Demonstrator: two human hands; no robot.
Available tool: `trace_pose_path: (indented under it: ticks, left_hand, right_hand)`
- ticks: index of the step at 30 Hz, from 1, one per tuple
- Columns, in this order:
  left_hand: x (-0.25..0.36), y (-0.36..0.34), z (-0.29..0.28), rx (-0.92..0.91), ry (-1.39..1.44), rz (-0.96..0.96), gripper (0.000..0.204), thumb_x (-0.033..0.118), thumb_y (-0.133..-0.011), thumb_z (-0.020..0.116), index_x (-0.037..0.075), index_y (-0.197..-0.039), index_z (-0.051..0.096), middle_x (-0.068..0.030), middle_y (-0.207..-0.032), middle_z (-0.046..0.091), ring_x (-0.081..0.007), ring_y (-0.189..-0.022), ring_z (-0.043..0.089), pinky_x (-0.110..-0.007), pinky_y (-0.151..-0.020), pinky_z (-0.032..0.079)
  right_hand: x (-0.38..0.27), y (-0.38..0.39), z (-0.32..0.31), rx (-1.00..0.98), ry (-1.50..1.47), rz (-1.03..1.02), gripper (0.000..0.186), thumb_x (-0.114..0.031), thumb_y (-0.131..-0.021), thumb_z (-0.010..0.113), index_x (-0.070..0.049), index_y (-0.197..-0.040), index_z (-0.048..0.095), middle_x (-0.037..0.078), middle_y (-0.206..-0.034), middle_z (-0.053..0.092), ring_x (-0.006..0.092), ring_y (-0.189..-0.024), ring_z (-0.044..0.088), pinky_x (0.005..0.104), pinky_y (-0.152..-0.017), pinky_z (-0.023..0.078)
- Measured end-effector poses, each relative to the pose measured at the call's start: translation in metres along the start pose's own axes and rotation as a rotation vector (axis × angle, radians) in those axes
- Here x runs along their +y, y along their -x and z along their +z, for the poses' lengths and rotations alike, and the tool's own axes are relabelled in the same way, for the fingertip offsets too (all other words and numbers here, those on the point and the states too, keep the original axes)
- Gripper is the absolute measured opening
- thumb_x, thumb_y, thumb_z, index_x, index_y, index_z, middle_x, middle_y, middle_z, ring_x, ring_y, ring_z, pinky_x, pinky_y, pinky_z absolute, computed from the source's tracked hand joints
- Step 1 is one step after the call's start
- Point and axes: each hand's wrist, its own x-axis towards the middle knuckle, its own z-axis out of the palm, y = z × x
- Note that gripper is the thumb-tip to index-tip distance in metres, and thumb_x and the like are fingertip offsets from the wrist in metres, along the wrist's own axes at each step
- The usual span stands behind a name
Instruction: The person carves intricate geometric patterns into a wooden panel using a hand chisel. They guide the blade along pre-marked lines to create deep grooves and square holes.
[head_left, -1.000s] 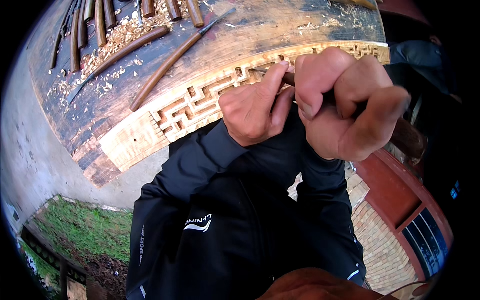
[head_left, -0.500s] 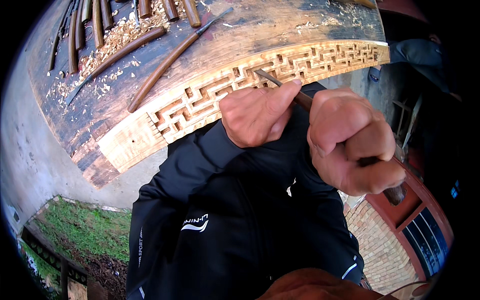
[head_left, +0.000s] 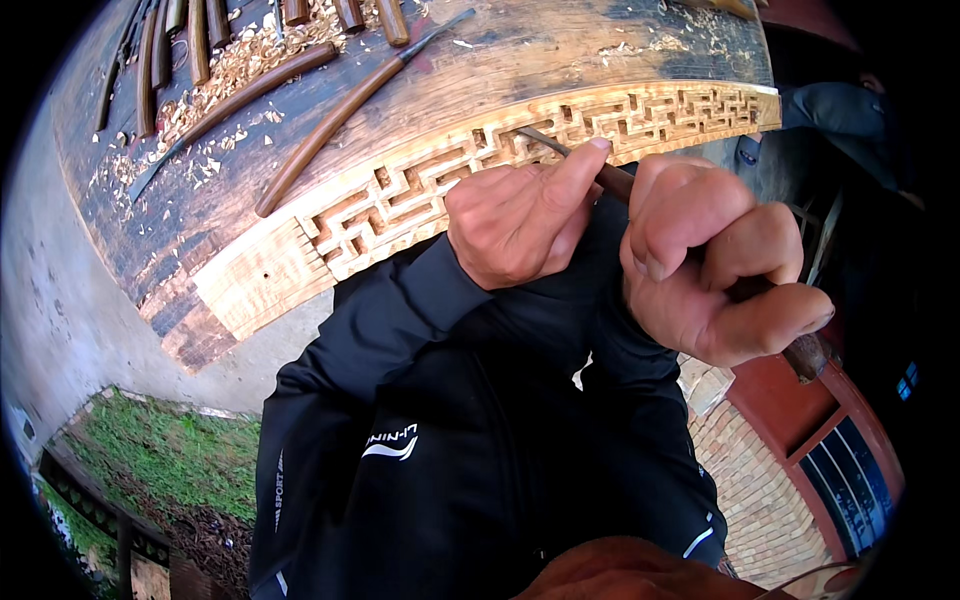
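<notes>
A wood-carving chisel [head_left: 616, 182] lies across the front of the workbench, its metal tip in the fretwork of a long pale carved board [head_left: 262, 285]. My right hand [head_left: 705, 255] wraps its wooden handle, the butt sticking out below the fist; the little finger sits a bit loose. Close to the blade, my left hand [head_left: 515, 225] is closed, thumb pressed along the chisel, its other fingers curled underneath and partly hidden. Recessed angular grooves fill the board, except for its plain left end, which has one small hole.
The dark, worn workbench [head_left: 480, 70] bears two loose chisels, a long-handled one [head_left: 330, 130] and another [head_left: 250, 95] behind it. Several more tool handles [head_left: 160, 60] lie among curled wood shavings [head_left: 235, 70]. At the far right, a person's leg [head_left: 840, 115] shows beyond the bench.
My right hand has shifted slightly up and to the right with the chisel handle, its lower fingers loosening a little. The chisel lies at a slightly flatter angle; my left hand barely moved.
</notes>
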Motion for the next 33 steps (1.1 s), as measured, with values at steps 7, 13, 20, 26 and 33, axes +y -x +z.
trace_pose_path:
  ticks: [7,13,20,26,33]
  left_hand:
    - [0.000,-0.005,0.002,0.010,-0.032,-0.055,0.070,0.000,-0.076,0.087,-0.006,-0.143,0.068,-0.0060,-0.072,0.069,-0.0191,-0.055,0.065,-0.033,-0.050,0.048]
    - [0.003,-0.001,-0.004,-0.084,0.000,-0.020,0.065,0.000,-0.077,0.088,-0.003,-0.140,0.072,-0.0044,-0.071,0.069,-0.0180,-0.054,0.064,-0.032,-0.050,0.048]
    - [0.004,-0.009,-0.003,-0.127,0.010,0.008,0.068,0.004,-0.076,0.089,-0.003,-0.142,0.072,-0.0045,-0.075,0.072,-0.0181,-0.056,0.067,-0.031,-0.051,0.048]
    - [0.003,-0.007,-0.003,-0.155,0.011,-0.019,0.074,0.006,-0.077,0.090,-0.003,-0.146,0.068,-0.0039,-0.079,0.075,-0.0177,-0.058,0.068,-0.031,-0.052,0.049]
    - [0.002,-0.003,-0.001,-0.154,0.015,-0.050,0.075,0.008,-0.078,0.090,-0.004,-0.148,0.067,-0.0053,-0.083,0.078,-0.0182,-0.059,0.070,-0.029,-0.054,0.051]
  right_hand:
    - [-0.010,-0.024,0.009,0.020,0.250,0.246,0.065,-0.059,-0.120,0.026,-0.012,-0.078,0.039,0.015,-0.064,0.057,0.0145,-0.046,0.038,0.0291,-0.046,0.033]
    - [-0.002,0.003,-0.003,0.072,-0.024,0.008,0.064,-0.061,-0.119,0.033,-0.013,-0.076,0.038,0.012,-0.066,0.057,0.0121,-0.046,0.036,0.0271,-0.048,0.032]
    - [-0.011,-0.002,-0.009,0.046,0.021,0.092,0.066,-0.064,-0.118,0.033,-0.014,-0.075,0.038,0.010,-0.067,0.058,0.0109,-0.046,0.036,0.0262,-0.048,0.031]
    - [-0.015,-0.009,-0.007,0.024,0.092,0.165,0.068,-0.067,-0.117,0.031,-0.014,-0.074,0.037,0.011,-0.066,0.057,0.0115,-0.046,0.037,0.0268,-0.048,0.032]
    - [-0.016,-0.016,-0.006,-0.047,0.118,0.187,0.067,-0.065,-0.118,0.029,-0.014,-0.075,0.037,0.011,-0.066,0.057,0.0123,-0.047,0.037,0.0272,-0.048,0.032]
